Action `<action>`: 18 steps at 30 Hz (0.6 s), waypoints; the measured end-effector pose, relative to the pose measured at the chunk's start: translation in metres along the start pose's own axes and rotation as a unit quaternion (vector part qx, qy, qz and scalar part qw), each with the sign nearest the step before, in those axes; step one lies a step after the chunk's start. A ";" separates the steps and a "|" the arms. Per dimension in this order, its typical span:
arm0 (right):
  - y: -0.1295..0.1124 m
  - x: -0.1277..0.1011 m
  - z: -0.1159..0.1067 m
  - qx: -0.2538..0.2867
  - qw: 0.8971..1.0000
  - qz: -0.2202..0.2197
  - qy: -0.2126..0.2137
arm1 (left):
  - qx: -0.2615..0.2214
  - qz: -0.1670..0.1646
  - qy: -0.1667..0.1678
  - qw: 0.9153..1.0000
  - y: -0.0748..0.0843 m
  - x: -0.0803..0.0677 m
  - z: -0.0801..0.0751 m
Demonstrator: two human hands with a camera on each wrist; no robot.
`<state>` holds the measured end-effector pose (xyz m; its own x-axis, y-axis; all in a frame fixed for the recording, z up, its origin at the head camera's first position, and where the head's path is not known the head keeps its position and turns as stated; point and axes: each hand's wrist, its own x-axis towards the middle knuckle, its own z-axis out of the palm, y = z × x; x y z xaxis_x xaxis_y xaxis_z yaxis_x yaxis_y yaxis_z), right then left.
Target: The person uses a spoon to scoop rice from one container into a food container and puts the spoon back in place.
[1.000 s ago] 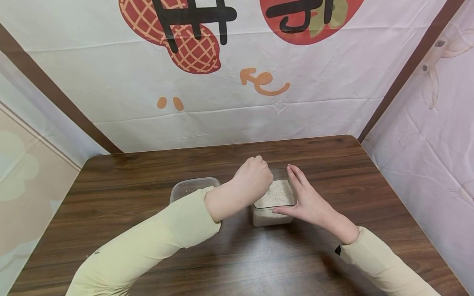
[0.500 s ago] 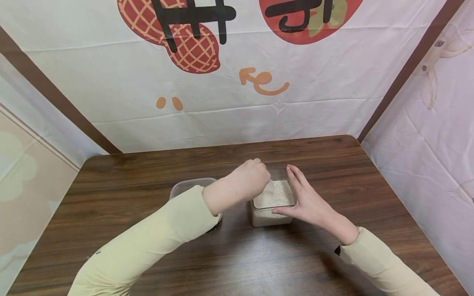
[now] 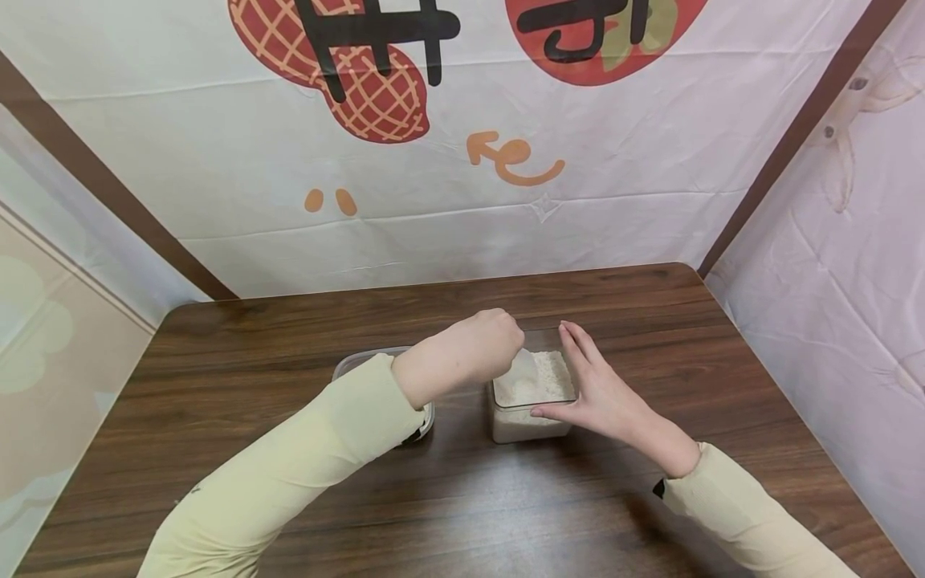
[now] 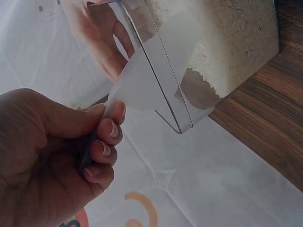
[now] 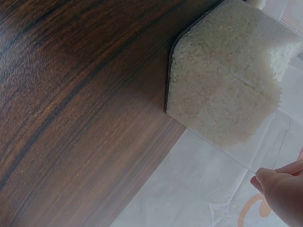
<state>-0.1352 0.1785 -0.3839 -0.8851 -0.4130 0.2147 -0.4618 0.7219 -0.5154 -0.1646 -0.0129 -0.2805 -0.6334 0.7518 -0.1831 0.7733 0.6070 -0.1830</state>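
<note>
scoop [image 4: 142, 80] in left grip [image 3: 495, 341], dipping into rice box [image 3: 531, 417]

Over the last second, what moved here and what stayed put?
The left hand, gripping a clear scoop, slid left and slightly down, baring more of the rice in the clear container. The right hand stayed flat against that container's side; the second container did not move.

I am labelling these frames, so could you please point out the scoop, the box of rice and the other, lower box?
scoop [image 4: 156, 75], left wrist view, on its clear blade.
box of rice [image 3: 532, 424], head view, on its near wall.
lower box [image 3: 352, 364], head view, on its far left rim.
</note>
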 end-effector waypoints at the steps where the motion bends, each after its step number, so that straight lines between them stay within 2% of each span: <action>1: 0.000 0.000 0.000 -0.001 1.000 0.000 0.000 | -0.001 0.001 -0.002 1.000 0.000 0.000 0.000; 8: 0.000 0.000 0.000 -0.004 1.000 0.000 -0.002 | -0.014 0.001 -0.022 1.000 -0.001 0.001 -0.002; 13: 0.001 0.000 0.001 -0.001 1.000 0.000 0.000 | -0.017 0.006 -0.006 1.000 -0.001 -0.001 -0.002; 18: 0.003 0.000 0.001 -0.001 1.000 -0.003 0.000 | -0.025 0.003 -0.007 1.000 0.000 -0.001 -0.002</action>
<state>-0.1360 0.1798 -0.3865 -0.8823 -0.4170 0.2181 -0.4672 0.7202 -0.5129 -0.1641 -0.0134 -0.2779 -0.6284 0.7523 -0.1976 0.7776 0.6146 -0.1328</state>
